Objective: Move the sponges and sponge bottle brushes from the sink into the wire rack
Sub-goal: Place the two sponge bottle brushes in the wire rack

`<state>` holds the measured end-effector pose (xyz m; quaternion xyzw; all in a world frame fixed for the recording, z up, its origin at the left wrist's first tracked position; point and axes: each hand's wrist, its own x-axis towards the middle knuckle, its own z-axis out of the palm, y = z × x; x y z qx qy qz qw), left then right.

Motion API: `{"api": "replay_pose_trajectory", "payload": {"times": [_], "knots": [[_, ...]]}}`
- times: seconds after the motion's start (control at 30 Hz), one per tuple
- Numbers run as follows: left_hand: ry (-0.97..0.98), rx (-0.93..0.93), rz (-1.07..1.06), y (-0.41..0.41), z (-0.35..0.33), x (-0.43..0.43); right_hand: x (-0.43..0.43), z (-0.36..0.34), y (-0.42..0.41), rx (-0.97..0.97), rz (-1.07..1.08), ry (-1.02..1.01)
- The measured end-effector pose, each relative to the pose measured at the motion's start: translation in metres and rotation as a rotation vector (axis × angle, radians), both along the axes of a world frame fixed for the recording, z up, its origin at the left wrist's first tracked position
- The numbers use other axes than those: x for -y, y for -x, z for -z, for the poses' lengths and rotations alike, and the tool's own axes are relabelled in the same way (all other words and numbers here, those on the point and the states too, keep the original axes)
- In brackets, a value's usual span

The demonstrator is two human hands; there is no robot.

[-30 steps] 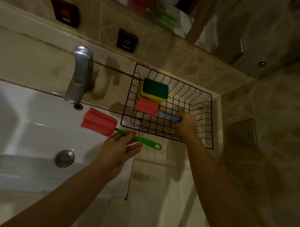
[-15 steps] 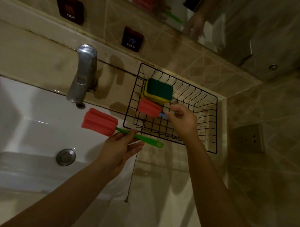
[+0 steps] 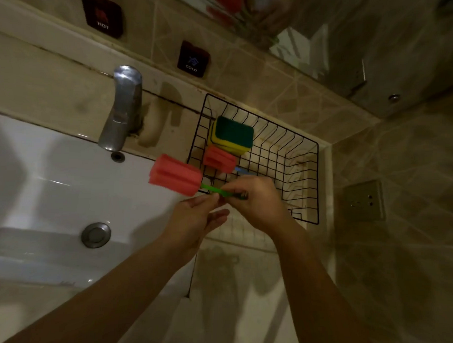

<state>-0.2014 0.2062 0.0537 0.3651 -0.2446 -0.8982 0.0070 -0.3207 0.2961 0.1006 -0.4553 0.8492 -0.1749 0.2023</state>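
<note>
A black wire rack point(image 3: 306, 179) stands on the counter right of the white sink point(image 3: 40, 190). In its left end lie stacked green-and-yellow sponges point(image 3: 233, 134) and a red sponge brush with a blue handle point(image 3: 218, 159). A second red sponge brush with a green handle point(image 3: 175, 175) hovers over the sink's right edge, just left of the rack. My right hand point(image 3: 255, 200) pinches its green handle. My left hand point(image 3: 196, 219) sits right below, fingertips touching the handle, fingers loosening.
A metal tap point(image 3: 121, 108) juts over the sink, with the drain plug point(image 3: 96, 234) below it. HOT point(image 3: 102, 13) and COLD point(image 3: 193, 58) plates sit on the tiled wall. A wall socket point(image 3: 363, 200) is at the right. The rack's right half holds nothing.
My right hand let go of the blue-handled brush in the rack and came back to grip the green handle. The green-handled brush shifted right toward the rack.
</note>
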Motion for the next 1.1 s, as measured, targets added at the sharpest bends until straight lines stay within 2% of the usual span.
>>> {"api": "replay_pose_trajectory", "payload": {"times": [0.07, 0.23, 0.5, 0.8, 0.9, 1.0, 1.1], "knots": [[-0.001, 0.017, 0.012, 0.0, -0.001, -0.001, -0.012, 0.004, 0.013, -0.059, 0.089, 0.018], [-0.026, 0.091, 0.006, -0.013, 0.005, 0.0, -0.045, 0.027, 0.046, -0.063, 0.399, -0.028], [-0.019, 0.155, -0.018, -0.028, 0.016, 0.007, -0.041, 0.059, 0.06, -0.076, 0.438, -0.139], [0.026, 0.158, -0.005, -0.035, 0.019, 0.017, -0.026, 0.061, 0.027, -0.037, 0.492, 0.026], [0.041, 0.162, 0.005, -0.038, 0.018, 0.02, -0.031, 0.064, -0.002, -0.162, 0.553, 0.196], [0.089, 0.184, 0.028, -0.043, 0.015, 0.023, -0.037, 0.071, -0.036, -0.278, 0.729, 0.281], [0.237, 0.225, 0.117, -0.049, 0.009, 0.027, -0.04, 0.077, -0.067, -0.336, 0.81, 0.329]]}}
